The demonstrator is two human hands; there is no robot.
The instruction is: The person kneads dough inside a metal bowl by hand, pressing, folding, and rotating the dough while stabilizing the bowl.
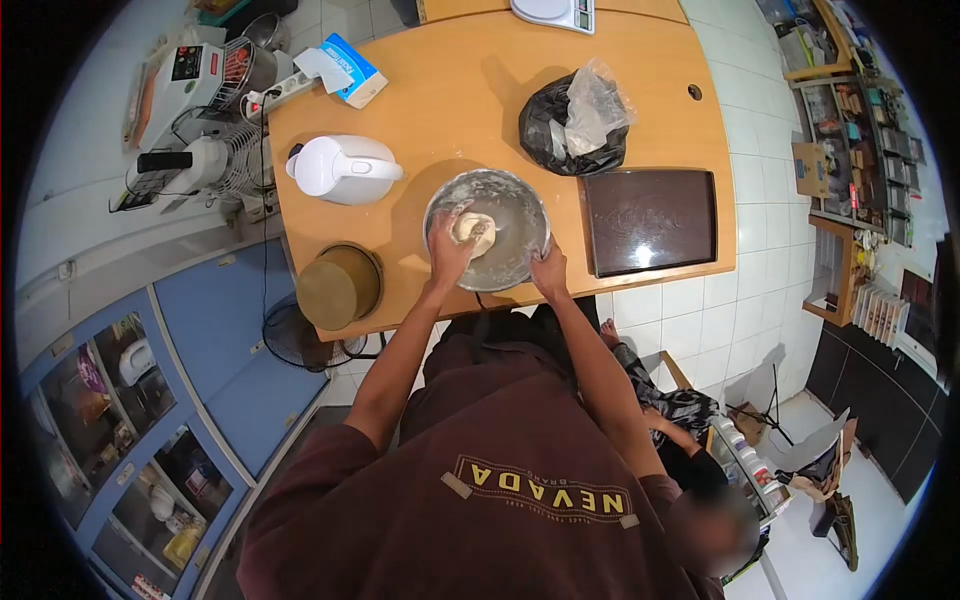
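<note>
A round metal bowl [515, 245], its inside smeared with white residue, stands near the front edge of the wooden table. Inside it, at the left, is a pale lump of dough [477, 232]. My left hand [449, 245] reaches into the bowl with its fingers curved around the dough. On the bowl's right rim, my right hand [548, 272] is closed, steadying the metal edge.
The wooden table [450, 90] also holds a white kettle [350, 170], a brown pot [340, 288], a dark tray [654, 222], a black plastic bag [545, 140], a tissue pack [354, 72] and a scale [556, 12]. Another person [690, 440] is at the lower right.
</note>
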